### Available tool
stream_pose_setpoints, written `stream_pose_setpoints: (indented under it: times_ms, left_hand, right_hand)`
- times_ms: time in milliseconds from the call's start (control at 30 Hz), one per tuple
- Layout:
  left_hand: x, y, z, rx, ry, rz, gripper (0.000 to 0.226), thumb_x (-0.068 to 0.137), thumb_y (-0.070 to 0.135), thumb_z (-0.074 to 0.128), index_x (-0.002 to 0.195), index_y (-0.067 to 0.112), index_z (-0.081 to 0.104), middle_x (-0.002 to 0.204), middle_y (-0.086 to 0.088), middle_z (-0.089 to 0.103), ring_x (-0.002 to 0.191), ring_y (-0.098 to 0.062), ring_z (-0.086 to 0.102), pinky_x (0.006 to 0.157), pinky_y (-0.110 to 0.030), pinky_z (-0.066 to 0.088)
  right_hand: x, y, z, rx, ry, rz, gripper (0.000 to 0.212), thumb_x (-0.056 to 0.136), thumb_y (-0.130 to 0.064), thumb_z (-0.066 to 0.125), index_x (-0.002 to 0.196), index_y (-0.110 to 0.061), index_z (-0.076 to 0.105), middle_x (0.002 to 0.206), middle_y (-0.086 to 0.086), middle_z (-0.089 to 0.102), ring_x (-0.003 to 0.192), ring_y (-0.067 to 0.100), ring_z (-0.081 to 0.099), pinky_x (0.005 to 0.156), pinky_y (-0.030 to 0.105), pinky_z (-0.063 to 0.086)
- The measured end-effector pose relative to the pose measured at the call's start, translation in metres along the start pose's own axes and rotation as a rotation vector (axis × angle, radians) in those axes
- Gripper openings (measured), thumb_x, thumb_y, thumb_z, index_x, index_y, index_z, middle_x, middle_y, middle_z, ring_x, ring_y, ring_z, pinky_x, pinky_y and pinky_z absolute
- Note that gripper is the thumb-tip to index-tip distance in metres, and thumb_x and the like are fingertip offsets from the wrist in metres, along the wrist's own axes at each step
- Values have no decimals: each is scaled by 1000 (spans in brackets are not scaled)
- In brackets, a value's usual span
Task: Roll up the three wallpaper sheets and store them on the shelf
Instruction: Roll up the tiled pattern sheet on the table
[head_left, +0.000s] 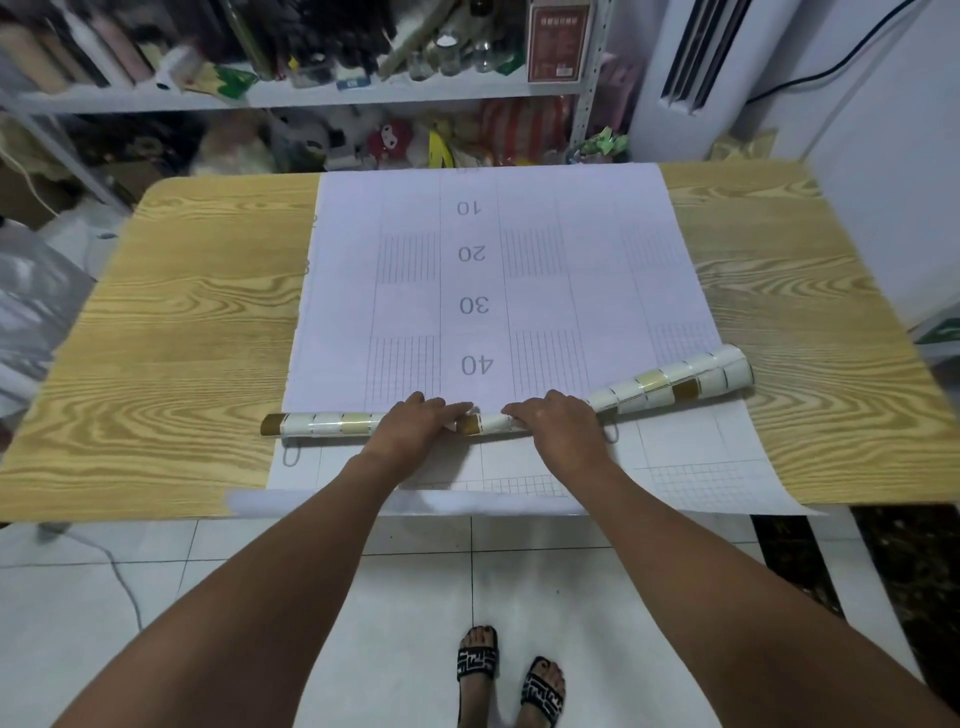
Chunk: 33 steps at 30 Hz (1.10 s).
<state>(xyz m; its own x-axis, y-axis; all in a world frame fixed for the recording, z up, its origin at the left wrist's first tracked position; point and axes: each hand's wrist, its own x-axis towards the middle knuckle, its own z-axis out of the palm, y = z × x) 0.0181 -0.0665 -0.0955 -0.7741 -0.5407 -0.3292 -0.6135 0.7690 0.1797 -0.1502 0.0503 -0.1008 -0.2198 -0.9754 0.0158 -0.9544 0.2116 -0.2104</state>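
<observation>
A wallpaper sheet (498, 280) lies face down on the wooden table (171, 332), its white gridded backing up with numbers 10 to 40 printed on it. Its near part is rolled into a thin tube (670, 384) showing a white and gold tile pattern. The tube is tighter on the left and looser and higher on the right. My left hand (415, 426) and my right hand (556, 421) both press on the middle of the tube with flat fingers. Another white gridded sheet (685, 467) lies underneath and overhangs the table's near edge.
A white metal shelf (322, 93) stands behind the table, crowded with rolls, jars, plush toys and a red box. A white air conditioner (696, 67) stands at the back right. Plastic bags lie at the left. The floor is white tile.
</observation>
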Motion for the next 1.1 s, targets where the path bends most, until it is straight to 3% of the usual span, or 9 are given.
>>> stream_pose_setpoints:
  times_ms: [167,333,433,567,700,800,933,1000,1100]
  left_hand:
    - [10,-4,-11,-110,-159,-54,50,93,6,43,136,28,29,113,-11,57,90,-25,51,73,-32,40]
    - [20,-9,-12,-152,-309,-41,39,94,11,38,126,33,32,117,-8,56,97,-30,56,82,-38,45]
    - [19,-10,-10,-140,-215,5,31,96,15,36,126,21,36,120,-7,48,105,-29,50,81,-37,43]
    - [12,-8,0,-72,144,105,30,96,12,43,126,8,45,127,-12,38,109,-30,41,88,-37,44]
    - [13,0,6,13,195,172,38,91,29,55,124,11,52,119,-11,50,106,-31,48,88,-39,41]
    - [16,0,7,99,157,107,35,96,15,45,130,15,48,121,-7,52,111,-29,48,94,-36,35]
    - [19,-4,2,8,105,39,35,96,11,41,129,19,50,121,-4,56,111,-23,50,88,-30,37]
    - [17,-4,-2,-119,58,-33,37,94,10,44,130,20,48,120,-7,57,109,-25,53,86,-31,40]
    - [16,-7,-1,-170,32,-68,42,91,5,44,129,21,41,116,-10,60,101,-28,56,76,-30,41]
  right_hand:
    - [5,8,-2,-14,-92,-54,47,89,4,49,127,-24,57,104,3,65,90,25,56,70,34,42]
    - [5,12,-3,-241,-205,-183,58,95,-42,50,144,-17,34,131,4,50,110,24,51,80,36,41]
    - [9,11,-6,-219,-225,-119,52,100,-29,45,147,-20,25,132,6,45,109,25,49,76,35,37]
    - [13,12,-6,-229,-259,-122,54,101,-27,42,150,-19,20,129,8,47,107,27,50,77,37,39]
    - [14,12,-5,-266,-240,-115,58,100,-17,45,151,-18,17,125,8,49,103,26,51,76,34,35]
    - [13,9,-2,-273,-258,-124,62,98,-11,46,151,-17,15,122,8,50,102,26,51,80,35,37]
    - [10,7,1,-203,-180,-129,61,92,-25,60,145,-18,32,118,6,53,98,25,54,78,36,41]
    - [7,8,3,-208,-100,-145,57,77,-37,76,126,-16,54,114,6,57,92,25,57,75,36,46]
    - [6,8,1,-255,29,-140,52,54,-26,91,99,-15,67,104,7,64,82,26,61,68,36,52]
